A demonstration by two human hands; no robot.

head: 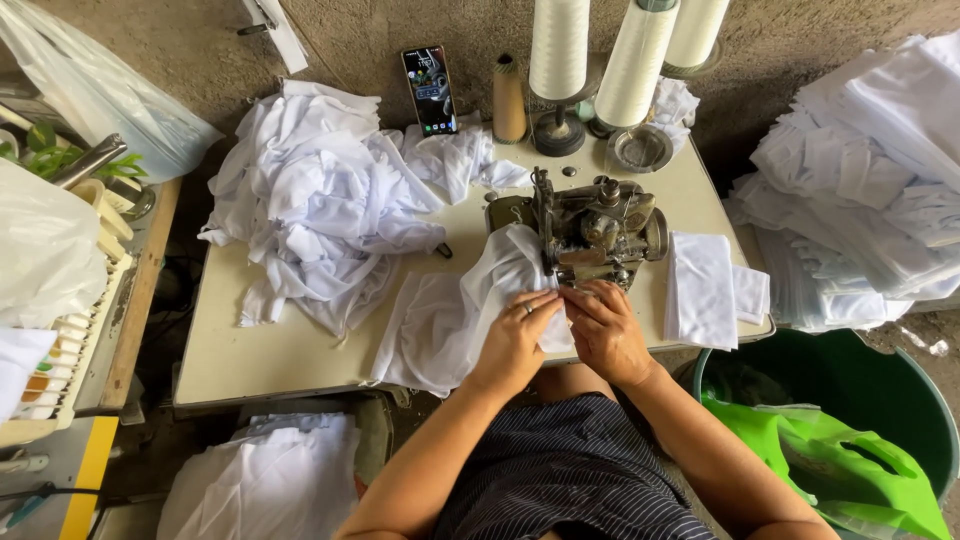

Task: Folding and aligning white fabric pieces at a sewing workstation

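My left hand (517, 338) and my right hand (603, 328) both pinch a piece of white cloth (450, 315) right in front of the old metal sewing machine (590, 230). The cloth drapes off the machine bed to the left and over the table's front edge. A ring shows on my left hand. The fingertips of both hands meet at the cloth's edge near the machine's needle area.
A heap of white cloth (320, 200) lies at the table's (260, 355) left. Folded white pieces (705, 288) sit right of the machine. Thread cones (632, 62), a phone (429, 90), a green tub (850, 400) and more cloth stacks (870, 190) surround it.
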